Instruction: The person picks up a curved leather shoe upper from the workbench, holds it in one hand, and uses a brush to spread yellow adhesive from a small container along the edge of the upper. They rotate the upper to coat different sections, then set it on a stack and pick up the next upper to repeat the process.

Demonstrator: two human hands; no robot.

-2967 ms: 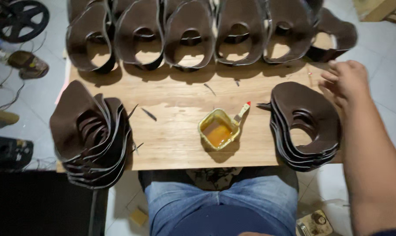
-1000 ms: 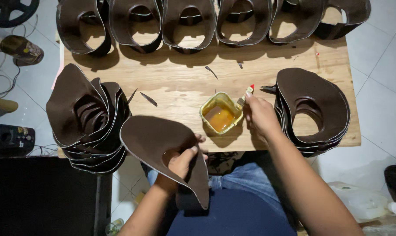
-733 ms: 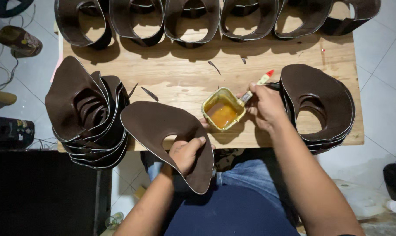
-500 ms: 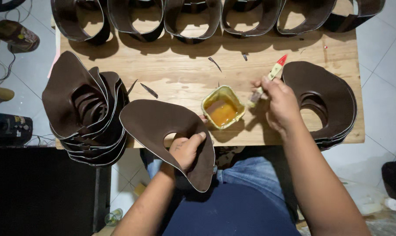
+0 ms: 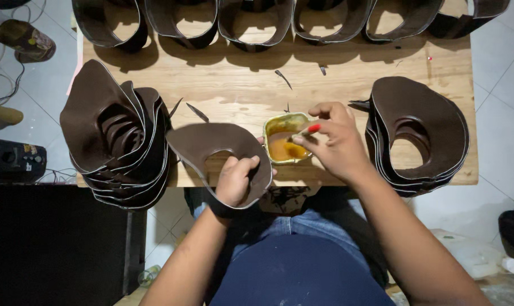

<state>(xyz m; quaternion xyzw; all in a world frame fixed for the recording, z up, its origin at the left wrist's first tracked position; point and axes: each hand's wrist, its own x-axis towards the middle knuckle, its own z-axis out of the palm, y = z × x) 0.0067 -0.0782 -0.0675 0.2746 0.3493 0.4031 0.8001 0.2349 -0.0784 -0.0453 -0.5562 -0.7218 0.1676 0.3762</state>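
Pale floor tiles surround a bare wooden table, seen from straight above. The left hand is closed on a brown leather piece with an oval cut-out, fingers curled through the opening, so that the piece lies half on the table's near edge and half over the person's lap. Just to the right of that hand stands a small square tin of amber glue, touching the leather's edge or very nearly. The right hand is directly right of the tin, pinched shut on a small brush with a red-tipped handle whose working end dips into the glue. Further right of that hand lies a flat stack of cut leather pieces. Left of the left hand, a taller, curled pile of leather pieces leans. Beyond both hands, a row of bent leather pieces lines the far edge.
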